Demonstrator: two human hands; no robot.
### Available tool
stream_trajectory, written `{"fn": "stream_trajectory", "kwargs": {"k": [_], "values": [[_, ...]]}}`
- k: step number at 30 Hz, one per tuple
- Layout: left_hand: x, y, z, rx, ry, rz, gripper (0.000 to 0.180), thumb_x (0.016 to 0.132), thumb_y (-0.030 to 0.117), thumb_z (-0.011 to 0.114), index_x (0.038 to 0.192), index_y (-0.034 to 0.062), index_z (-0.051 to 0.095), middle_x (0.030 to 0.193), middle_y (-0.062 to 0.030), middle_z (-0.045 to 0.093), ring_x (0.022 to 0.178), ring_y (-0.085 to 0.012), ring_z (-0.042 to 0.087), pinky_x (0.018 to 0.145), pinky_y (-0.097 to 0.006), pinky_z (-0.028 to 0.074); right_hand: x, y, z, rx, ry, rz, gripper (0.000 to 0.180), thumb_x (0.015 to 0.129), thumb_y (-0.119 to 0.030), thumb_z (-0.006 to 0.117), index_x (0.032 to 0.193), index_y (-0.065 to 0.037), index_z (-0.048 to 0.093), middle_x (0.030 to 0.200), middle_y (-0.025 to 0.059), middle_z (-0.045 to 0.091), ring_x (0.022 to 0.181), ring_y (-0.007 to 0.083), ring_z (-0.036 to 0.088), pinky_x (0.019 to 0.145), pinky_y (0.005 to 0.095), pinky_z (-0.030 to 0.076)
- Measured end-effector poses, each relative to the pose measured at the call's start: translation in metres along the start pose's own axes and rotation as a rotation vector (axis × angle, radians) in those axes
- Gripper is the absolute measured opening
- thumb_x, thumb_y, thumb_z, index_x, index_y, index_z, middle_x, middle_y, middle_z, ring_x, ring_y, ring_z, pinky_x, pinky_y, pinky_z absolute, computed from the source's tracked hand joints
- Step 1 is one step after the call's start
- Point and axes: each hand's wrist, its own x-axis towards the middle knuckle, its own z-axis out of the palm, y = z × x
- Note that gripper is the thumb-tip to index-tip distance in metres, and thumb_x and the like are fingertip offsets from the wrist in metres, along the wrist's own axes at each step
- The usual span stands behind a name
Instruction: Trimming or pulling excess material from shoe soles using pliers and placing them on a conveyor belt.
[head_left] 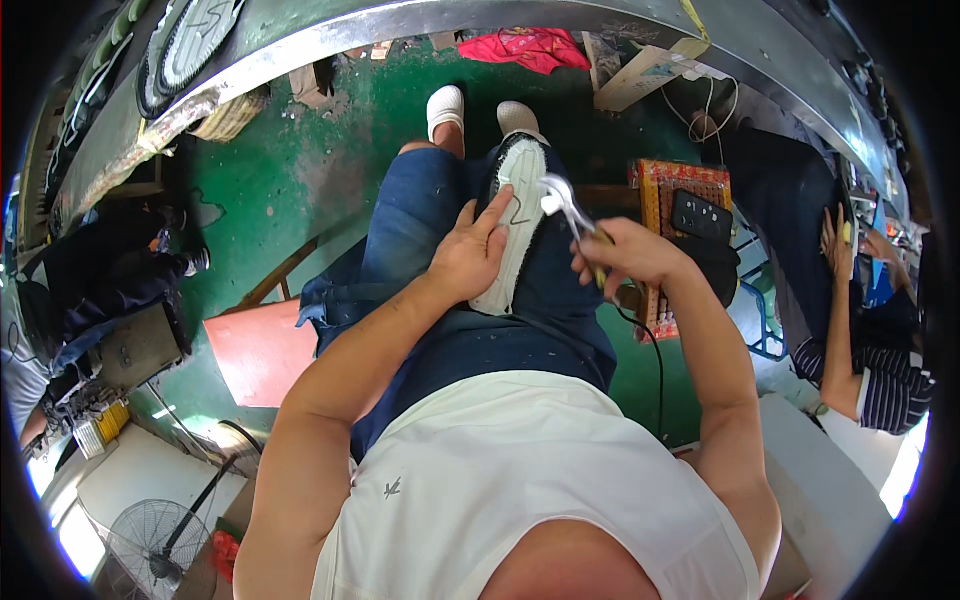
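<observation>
A pale shoe sole (522,220) with a dark, ragged edge and a dark curved mark lies lengthwise across my right thigh, toe away from me. My left hand (472,250) rests on its left side; the visible fingers are stretched and apart, one fingertip pressing the sole. My right hand (635,255) is closed round the yellowish handle of a shiny metal tool, which looks like lasting pincers (572,212). The curved head is slightly blurred. It hovers beside the sole's right edge; whether it touches cannot be made out.
A metal bench edge (400,28) curves across the far side, with another sole (200,40) on it. To the right, a red woven seat (660,185) carries a black device (702,216). A co-worker's striped sleeve (885,395) is far right. A pink board (262,352) stands left, a fan (158,540) lower left.
</observation>
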Motion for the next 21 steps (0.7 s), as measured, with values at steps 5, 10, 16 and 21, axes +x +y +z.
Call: {"fn": "stream_trajectory", "kwargs": {"k": [5,10,16,21], "values": [[-0.003,0.011,0.001,0.049,-0.106,-0.009,0.055,0.104,0.025,0.045,0.158,0.0286,0.031,0.145,-0.0415,0.038,0.135,-0.0541,0.042,0.109,-0.049,0.044,0.026,-0.031,0.023,-0.450,0.348,-0.370,0.048,0.105,-0.040,0.048,0.093,0.004,0.062,0.078,0.0185,0.069,0.077,0.0280,0.071,0.067,0.0411,0.054],[-0.009,0.006,-0.001,0.052,-0.084,0.036,0.055,0.104,0.030,0.045,0.157,0.0344,0.031,0.147,-0.0451,0.031,0.121,-0.0549,0.054,0.101,-0.051,0.050,0.034,-0.027,0.020,-0.613,0.375,-0.417,0.053,0.106,-0.042,0.045,0.087,0.006,0.060,0.079,0.0254,0.066,0.077,0.0436,0.066,0.075,0.0484,0.051],[-0.019,-0.001,0.016,-0.026,0.004,-0.082,0.078,0.101,0.033,0.053,0.162,0.0141,0.008,0.156,-0.0383,0.023,0.126,-0.0534,0.051,0.104,-0.047,0.047,0.024,-0.022,0.035,-0.633,0.361,-0.291,0.052,0.105,-0.041,0.045,0.087,0.005,0.059,0.080,0.0275,0.066,0.079,0.0458,0.065,0.074,0.0520,0.050],[-0.030,-0.013,-0.001,-0.632,-0.314,-0.192,0.100,0.098,0.023,0.063,0.160,0.0086,-0.014,0.165,-0.0256,0.016,0.152,-0.0291,0.022,0.121,-0.032,0.021,0.021,0.020,0.052,-0.956,0.386,-0.388,0.046,0.104,-0.039,0.046,0.093,0.003,0.060,0.084,0.0269,0.066,0.083,0.0474,0.065,0.077,0.0552,0.049]]}}
